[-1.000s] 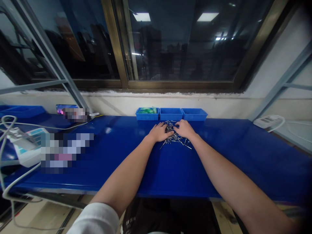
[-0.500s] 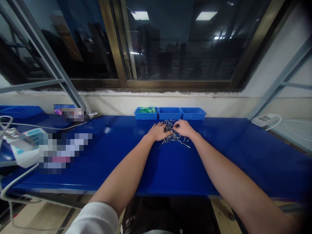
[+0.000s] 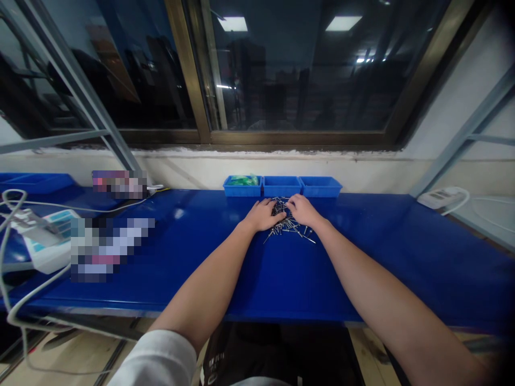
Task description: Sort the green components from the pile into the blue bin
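Observation:
A loose pile of thin metal rivets or pins (image 3: pixel 286 224) lies on the blue table (image 3: pixel 281 279), in front of three small blue bins. My left hand (image 3: pixel 263 215) rests at the pile's left side with its fingers spread, the thumb pointing right over the pieces. At the right side of the pile is my right hand (image 3: pixel 302 210), its fingers bent inward and touching the pieces; whether it grips one cannot be made out. The left bin (image 3: pixel 242 190) contains green plastic bags. Beside it stand the middle bin (image 3: pixel 281 186) and the right bin (image 3: pixel 321 187).
A white device with a teal panel (image 3: pixel 48 241) and loose white cables are at the left. A power strip (image 3: pixel 440 197) sits at the back right. Blue trays (image 3: pixel 36 183) and a blurred-out item (image 3: pixel 118 185) lie at the back left, below metal frame bars.
My right hand's fingers have shifted slightly at the pile's upper edge. The left hand stays in about the same place, and the view has moved a little.

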A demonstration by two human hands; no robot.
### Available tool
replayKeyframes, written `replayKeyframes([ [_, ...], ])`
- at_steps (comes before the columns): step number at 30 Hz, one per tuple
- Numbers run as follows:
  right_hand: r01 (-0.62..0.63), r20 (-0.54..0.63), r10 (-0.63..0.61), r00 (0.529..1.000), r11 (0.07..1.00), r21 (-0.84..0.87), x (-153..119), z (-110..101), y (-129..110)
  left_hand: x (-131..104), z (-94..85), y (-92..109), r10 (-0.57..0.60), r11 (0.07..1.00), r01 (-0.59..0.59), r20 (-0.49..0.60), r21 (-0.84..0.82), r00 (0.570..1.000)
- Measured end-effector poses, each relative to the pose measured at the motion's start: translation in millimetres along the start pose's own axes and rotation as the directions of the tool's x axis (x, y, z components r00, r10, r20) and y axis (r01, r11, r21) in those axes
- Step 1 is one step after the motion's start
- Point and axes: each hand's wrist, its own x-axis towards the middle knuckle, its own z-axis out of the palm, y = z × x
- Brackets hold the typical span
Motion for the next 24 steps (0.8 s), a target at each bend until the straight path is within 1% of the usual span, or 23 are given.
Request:
replayKeyframes([
  [2, 0.004, -0.042, -0.003, 0.999, 0.999, 0.042, 0, -2, -4, 2, -1.2, 0, 0.062, 0.998, -0.063, -0.101, -0.004, 0.993],
  [4, 0.001, -0.063, 0.006, 0.998, 0.994, 0.105, 0, -5, -8, 4, -2.9, 0, 0.126, 0.991, -0.13, -0.182, -0.01, 0.975],
  [7, -0.029, -0.063, 0.042, 0.997, 0.978, 0.206, 0, -9, -14, 5, -5.3, 1, 0.191, 0.979, -0.203, -0.244, -0.023, 0.951],
  [10, -0.053, -0.046, 0.07, 0.996, 0.953, 0.299, 1, -8, -15, 6, -6.4, 1, 0.203, 0.975, -0.22, -0.292, -0.026, 0.935],
  [13, -0.084, -0.012, 0.1, 0.995, 0.891, 0.447, 2, -7, -14, 6, -6.5, 2, 0.181, 0.98, -0.197, -0.307, -0.021, 0.934],
  [16, -0.091, 0.008, 0.113, 0.994, 0.756, 0.648, 2, -8, -15, 6, -6.2, 2, 0.16, 0.985, -0.17, -0.291, -0.01, 0.943],
  [19, -0.106, 0.038, 0.118, 0.992, 0.647, 0.755, 1, -11, -18, 6, -6.2, 3, 0.143, 0.988, -0.152, -0.276, -0.009, 0.95],
  [22, -0.147, 0.065, 0.155, 0.986, 0.603, 0.784, 1, -14, -18, 5, -6.2, 3, 0.138, 0.989, -0.147, -0.271, -0.016, 0.953],
  [24, -0.132, 0.016, 0.19, 0.982, 0.616, 0.776, 2, -15, -15, 5, -6.0, 3, 0.117, 0.992, -0.127, -0.274, -0.02, 0.955],
])
